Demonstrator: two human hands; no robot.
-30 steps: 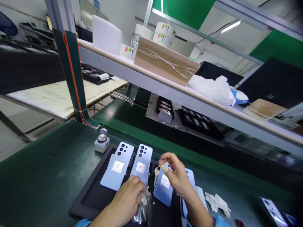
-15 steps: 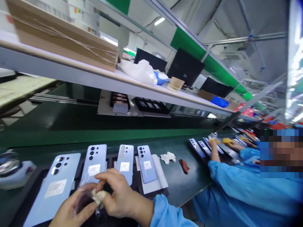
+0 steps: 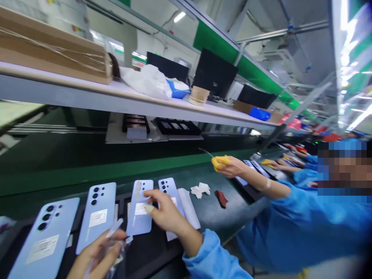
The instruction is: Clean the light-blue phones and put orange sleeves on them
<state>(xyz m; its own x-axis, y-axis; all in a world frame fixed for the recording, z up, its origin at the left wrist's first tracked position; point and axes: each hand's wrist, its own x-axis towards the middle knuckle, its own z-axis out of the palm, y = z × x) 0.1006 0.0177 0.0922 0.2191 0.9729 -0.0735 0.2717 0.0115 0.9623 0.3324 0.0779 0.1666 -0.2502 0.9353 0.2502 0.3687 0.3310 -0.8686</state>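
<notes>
Right hand point(image 3: 165, 213) had left the left hand point(image 3: 95, 254) for a blue phone point(image 3: 136, 224) at 12 o'clock, grip open; left grip pinched clear film point(image 3: 114, 229). Peeling step, likely; next called for a fine pinch.

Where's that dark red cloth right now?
Head view, right of centre: the dark red cloth lies on the green bench, just right of the crumpled white wipe.
</notes>
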